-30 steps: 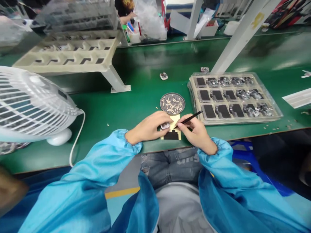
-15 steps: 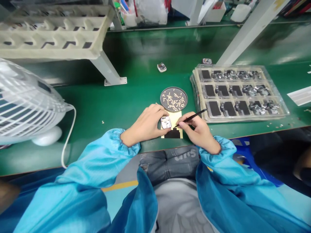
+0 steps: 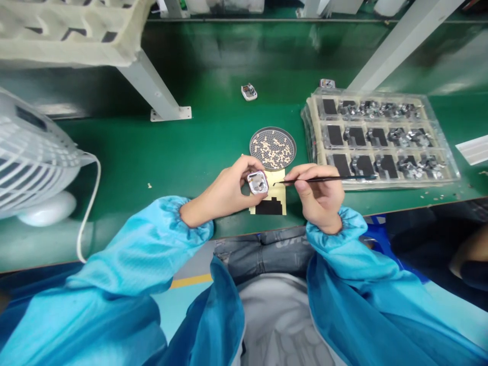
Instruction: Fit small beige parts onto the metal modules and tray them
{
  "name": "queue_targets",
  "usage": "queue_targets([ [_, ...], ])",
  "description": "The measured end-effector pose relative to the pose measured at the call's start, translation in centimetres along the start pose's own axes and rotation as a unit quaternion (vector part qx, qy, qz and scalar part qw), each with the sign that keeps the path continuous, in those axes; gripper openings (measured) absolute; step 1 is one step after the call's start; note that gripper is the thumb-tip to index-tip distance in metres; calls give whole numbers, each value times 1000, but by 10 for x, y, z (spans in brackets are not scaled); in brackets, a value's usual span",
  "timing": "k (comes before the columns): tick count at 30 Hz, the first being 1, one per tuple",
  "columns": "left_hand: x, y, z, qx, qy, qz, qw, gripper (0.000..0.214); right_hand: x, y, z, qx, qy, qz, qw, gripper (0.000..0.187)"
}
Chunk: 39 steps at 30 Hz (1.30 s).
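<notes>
My left hand (image 3: 229, 190) is closed around a small square metal part (image 3: 257, 182), held tilted up just above a yellow sheet with black pieces (image 3: 271, 204) at the bench's near edge. My right hand (image 3: 320, 195) pinches thin black tweezers (image 3: 328, 179), lying almost level, their tip close to the right of the part. A round perforated dish (image 3: 272, 148) with several small pale bits sits just behind my hands.
A clear tray (image 3: 383, 175) of black pads and metal parts lies to the right. A white fan (image 3: 34, 152) with its cable stands left. Two loose parts (image 3: 248, 92) lie farther back. White frame legs (image 3: 152, 91) rise from the green bench. Another person's arm shows at far right.
My left hand has lifted the metal part and turned its face up. The tweezers have swung from slanted to nearly level. The view has tipped downward.
</notes>
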<state>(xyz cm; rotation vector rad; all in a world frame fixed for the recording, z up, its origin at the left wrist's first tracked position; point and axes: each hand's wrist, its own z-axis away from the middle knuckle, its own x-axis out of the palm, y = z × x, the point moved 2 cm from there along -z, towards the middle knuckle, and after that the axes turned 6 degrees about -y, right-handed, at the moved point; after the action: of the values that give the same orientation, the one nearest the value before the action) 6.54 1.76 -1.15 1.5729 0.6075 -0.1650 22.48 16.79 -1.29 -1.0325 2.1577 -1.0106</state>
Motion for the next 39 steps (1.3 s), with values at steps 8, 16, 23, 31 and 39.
queue_targets([
  [8,6,-5,-2,-25,-10,71,997,38,2,0,0,-15,-10,23,1000,9],
  [16,7,-8,-1,-36,-10,59,998,20,3,-2,-2,-33,-61,77,995,10],
  [23,7,-7,-2,-22,6,56,998,23,5,-2,-1,-29,-87,84,992,14],
  [31,7,-5,-2,-20,13,56,998,22,7,-1,-1,-16,-92,85,992,13],
  [39,7,-5,-1,-19,11,53,998,22,8,-1,-2,-14,-98,102,990,9],
])
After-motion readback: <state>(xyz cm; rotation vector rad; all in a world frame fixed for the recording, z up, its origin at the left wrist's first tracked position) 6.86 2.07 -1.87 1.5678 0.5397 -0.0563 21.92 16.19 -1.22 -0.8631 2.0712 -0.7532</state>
